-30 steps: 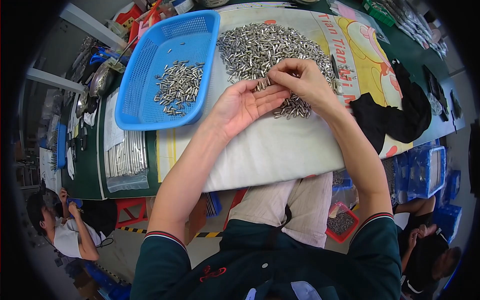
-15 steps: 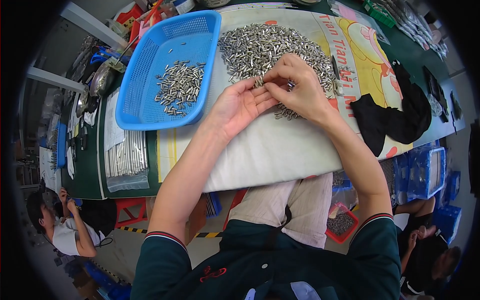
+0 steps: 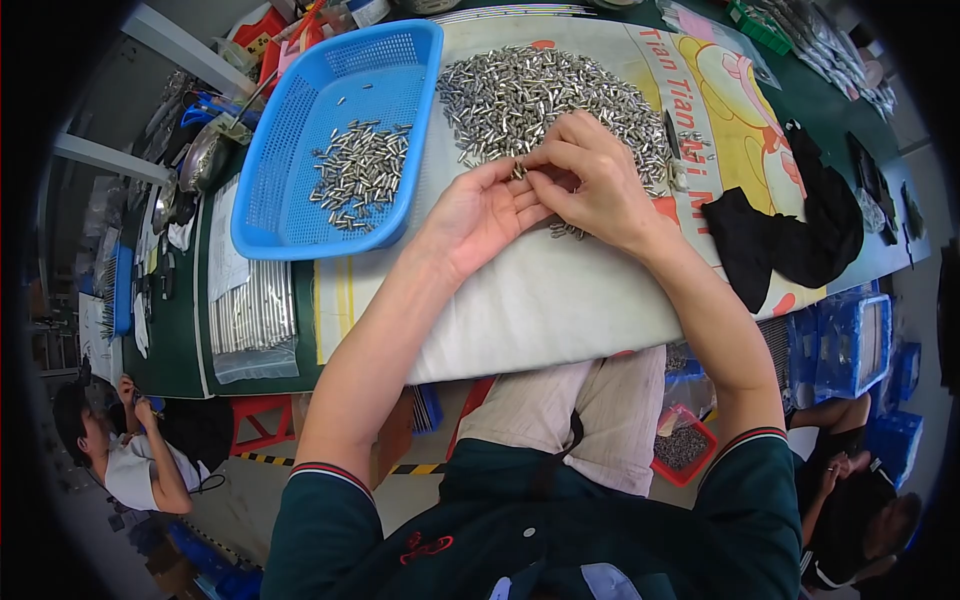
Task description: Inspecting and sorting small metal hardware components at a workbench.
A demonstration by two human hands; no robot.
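Observation:
My left hand (image 3: 474, 218) is turned palm up over the front of the cloth, its fingers curled toward my right hand. At its thumb tip a small metal pin (image 3: 518, 172) shows, pinched there. Coming in from the right, my right hand (image 3: 603, 186) bends over the left one, with thumb and forefinger closed at the same pin. Whether more pins lie under the right fingers is hidden. Behind both hands spreads a large heap of small metal pins (image 3: 540, 90). A few pins (image 3: 566, 230) lie below the right hand.
Left of my hands stands a blue perforated basket (image 3: 262, 215) with a smaller pile of pins (image 3: 362, 170). A black cloth (image 3: 745, 245) lies at right, near a dark slim tool (image 3: 671, 135). Bagged metal rods (image 3: 250, 320) lie at left. Two people (image 3: 130, 450) sit beyond the table.
My right fingers have drawn in a little and closed further over the left hand's fingertips. The pin at the left thumb now shows more plainly. Basket and heap look unchanged.

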